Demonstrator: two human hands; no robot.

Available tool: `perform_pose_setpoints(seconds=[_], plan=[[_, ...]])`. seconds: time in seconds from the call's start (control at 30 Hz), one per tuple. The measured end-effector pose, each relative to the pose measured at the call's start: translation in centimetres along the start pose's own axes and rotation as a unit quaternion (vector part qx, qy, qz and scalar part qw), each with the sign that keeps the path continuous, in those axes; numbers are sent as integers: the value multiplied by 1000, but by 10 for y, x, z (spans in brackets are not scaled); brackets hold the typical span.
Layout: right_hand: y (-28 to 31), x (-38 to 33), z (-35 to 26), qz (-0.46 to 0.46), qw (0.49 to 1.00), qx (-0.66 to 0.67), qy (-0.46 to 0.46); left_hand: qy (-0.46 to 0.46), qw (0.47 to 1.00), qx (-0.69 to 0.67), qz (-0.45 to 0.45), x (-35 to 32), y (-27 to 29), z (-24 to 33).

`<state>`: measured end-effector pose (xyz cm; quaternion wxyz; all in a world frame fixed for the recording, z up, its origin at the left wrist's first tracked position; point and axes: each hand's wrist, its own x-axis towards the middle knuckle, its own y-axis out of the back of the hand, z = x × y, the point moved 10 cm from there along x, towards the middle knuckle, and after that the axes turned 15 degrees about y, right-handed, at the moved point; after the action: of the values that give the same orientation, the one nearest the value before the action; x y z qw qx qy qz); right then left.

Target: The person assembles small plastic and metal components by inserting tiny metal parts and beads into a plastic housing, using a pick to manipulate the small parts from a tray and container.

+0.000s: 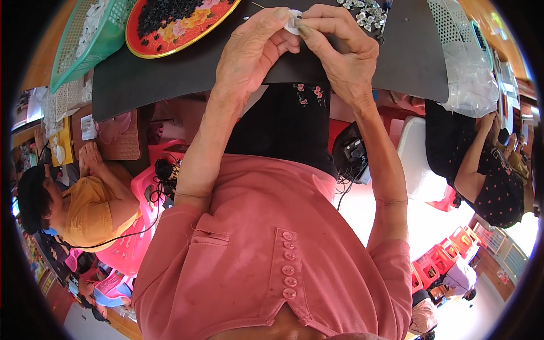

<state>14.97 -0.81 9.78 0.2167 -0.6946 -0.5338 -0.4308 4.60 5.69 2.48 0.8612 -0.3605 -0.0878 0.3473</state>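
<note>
Above the dark table's near side, a small white round piece (293, 22) sits between my two hands. My left hand (249, 54) grips its left side between thumb and fingers. From the other side my right hand (347, 54) has its thumb and forefinger pinched together at the piece's right edge. A tiny dark spot shows on the piece near those fingertips; whether it is a separate part, I cannot tell. The fingers cover much of the piece.
On the dark table (170, 79), a red floral tray (192, 39) carries many small black parts. A green basket (85, 62) of white pieces stands left. Small clear pieces (371, 14) lie at the far right, near a clear plastic bag (467, 85). People sit at both sides.
</note>
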Motion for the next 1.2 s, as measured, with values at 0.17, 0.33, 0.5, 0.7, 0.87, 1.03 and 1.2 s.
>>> perform_pose_setpoints(seconds=[0.17, 0.33, 0.5, 0.7, 0.87, 1.03, 1.2], plan=[[-5, -7, 12, 56, 976, 157, -141, 0, 1000, -8, -28, 1, -7, 1], [-10, 21, -9, -36, 994, 3, -103, 6, 1000, -11, -19, -1, -7, 1], [0, 13, -33, 49, 961, 34, 271, 9, 1000, -18, -24, 1, -10, 1], [-4, 5, -37, 85, 909, -92, 397, 4, 996, -52, 73, 4, 12, -4], [-13, 30, -34, -114, 978, -175, 18, 5, 998, -37, 52, 3, 19, -4], [-7, 30, -36, -86, 984, -154, -6, 6, 1000, -8, 17, 4, 6, -2], [-4, 33, -38, -80, 987, -138, 4, 2, 1000, 6, -7, 3, -1, -1]])
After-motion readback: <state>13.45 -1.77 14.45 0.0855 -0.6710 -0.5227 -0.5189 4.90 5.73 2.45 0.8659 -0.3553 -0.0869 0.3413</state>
